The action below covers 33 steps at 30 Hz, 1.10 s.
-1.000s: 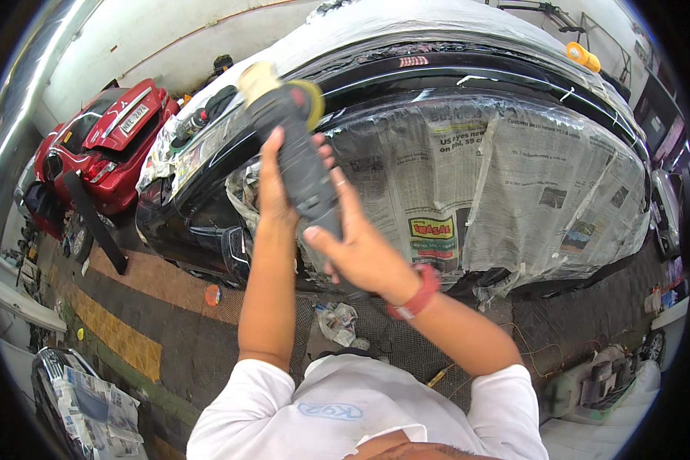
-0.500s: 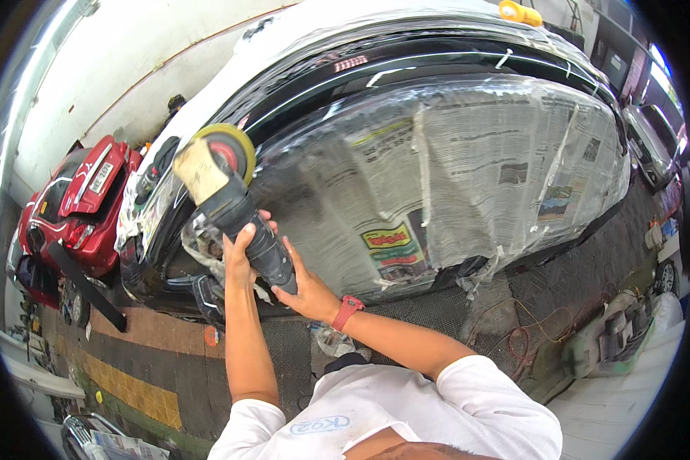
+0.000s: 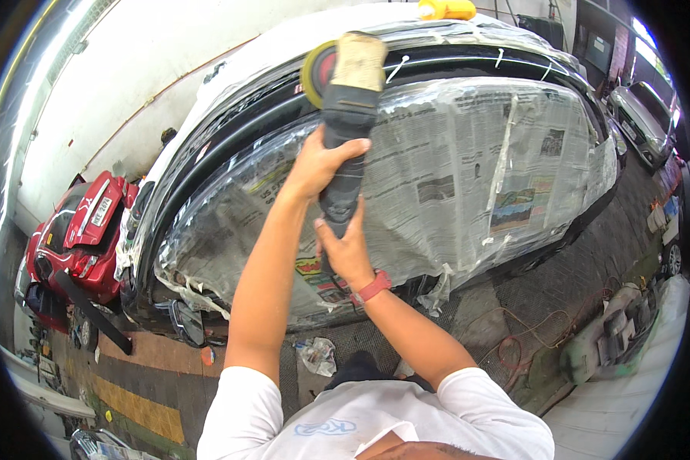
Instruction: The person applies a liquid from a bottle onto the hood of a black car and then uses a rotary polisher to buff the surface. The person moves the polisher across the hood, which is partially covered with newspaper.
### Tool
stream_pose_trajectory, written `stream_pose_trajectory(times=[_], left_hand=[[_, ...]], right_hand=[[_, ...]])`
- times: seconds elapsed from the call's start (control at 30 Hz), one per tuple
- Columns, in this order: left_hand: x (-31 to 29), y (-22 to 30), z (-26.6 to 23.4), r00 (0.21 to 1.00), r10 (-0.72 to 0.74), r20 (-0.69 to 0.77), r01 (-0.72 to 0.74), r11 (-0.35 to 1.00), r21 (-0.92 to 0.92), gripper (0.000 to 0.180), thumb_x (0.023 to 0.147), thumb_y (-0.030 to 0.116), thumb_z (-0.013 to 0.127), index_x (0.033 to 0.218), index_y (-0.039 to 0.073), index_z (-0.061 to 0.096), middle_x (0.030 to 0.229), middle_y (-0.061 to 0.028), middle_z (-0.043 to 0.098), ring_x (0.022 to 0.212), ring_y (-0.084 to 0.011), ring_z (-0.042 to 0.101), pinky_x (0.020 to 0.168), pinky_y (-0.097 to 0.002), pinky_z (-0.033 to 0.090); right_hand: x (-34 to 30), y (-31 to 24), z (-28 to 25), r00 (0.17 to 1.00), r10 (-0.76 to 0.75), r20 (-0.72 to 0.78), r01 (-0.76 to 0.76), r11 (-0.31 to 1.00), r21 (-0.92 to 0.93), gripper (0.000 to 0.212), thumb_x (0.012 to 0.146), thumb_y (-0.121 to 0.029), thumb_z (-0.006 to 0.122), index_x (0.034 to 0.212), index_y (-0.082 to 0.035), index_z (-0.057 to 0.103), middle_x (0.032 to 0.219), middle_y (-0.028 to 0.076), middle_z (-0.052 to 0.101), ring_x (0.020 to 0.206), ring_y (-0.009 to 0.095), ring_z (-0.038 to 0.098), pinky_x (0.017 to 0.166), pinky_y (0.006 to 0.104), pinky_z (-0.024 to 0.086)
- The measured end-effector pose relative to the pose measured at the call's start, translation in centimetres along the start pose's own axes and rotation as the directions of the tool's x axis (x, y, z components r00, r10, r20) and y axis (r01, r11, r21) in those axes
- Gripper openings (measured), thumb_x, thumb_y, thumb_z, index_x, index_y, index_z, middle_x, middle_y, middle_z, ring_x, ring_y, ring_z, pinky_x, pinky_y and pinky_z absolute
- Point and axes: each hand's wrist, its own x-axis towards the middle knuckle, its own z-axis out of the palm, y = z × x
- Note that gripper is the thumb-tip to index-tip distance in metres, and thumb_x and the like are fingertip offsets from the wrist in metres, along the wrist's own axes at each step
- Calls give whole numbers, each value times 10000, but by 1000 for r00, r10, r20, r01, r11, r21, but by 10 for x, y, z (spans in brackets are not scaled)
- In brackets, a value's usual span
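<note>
L hand (image 3: 320, 166) is wrapped round the polisher (image 3: 345, 142) at mid-body, thumb laid across; R hand (image 3: 350, 251) is closed round its handle, lower down. The polisher is held up w/ its pad (image 3: 307, 78) by the black roof edge (image 3: 437, 64); contact can't be told. Below, newspaper (image 3: 437, 146) is taped up; above, an orange bottle (image 3: 447, 9) is seen. Far L, a red car (image 3: 92, 218) is parked. Buffing of the edge is prob. in hand; pad should be laid flat & kept off the newspaper.
</note>
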Motion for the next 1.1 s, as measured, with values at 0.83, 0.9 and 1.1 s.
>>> stream_pose_trajectory(times=[0.83,0.9,1.1], left_hand=[[-80,36,-52,937,-108,-332,-115,802,-587,684,981,517,752,1341,-45,603,1105,-189,770,927,-257,794,838,-384,685],[-108,26,-99,897,-114,-427,-170,803,-571,654,983,528,734,1273,-50,635,1075,-184,765,887,-261,789,803,-376,685],[-123,25,-174,872,-93,-480,-222,800,-558,636,1028,531,654,1338,-25,646,1032,-167,745,893,-266,768,830,-406,668]], right_hand=[[-11,-125,39,802,427,417,-355,903,-241,1050,1041,-205,728,1731,-61,-50,1112,154,635,567,163,635,489,326,548],[-13,-108,67,728,462,505,-362,886,-289,1038,1046,-210,721,1733,-44,-39,1087,141,636,572,158,635,491,322,548],[16,-100,110,617,463,636,-391,882,-263,1026,1060,-239,692,1728,-13,-53,1015,162,666,595,159,639,494,329,553]])
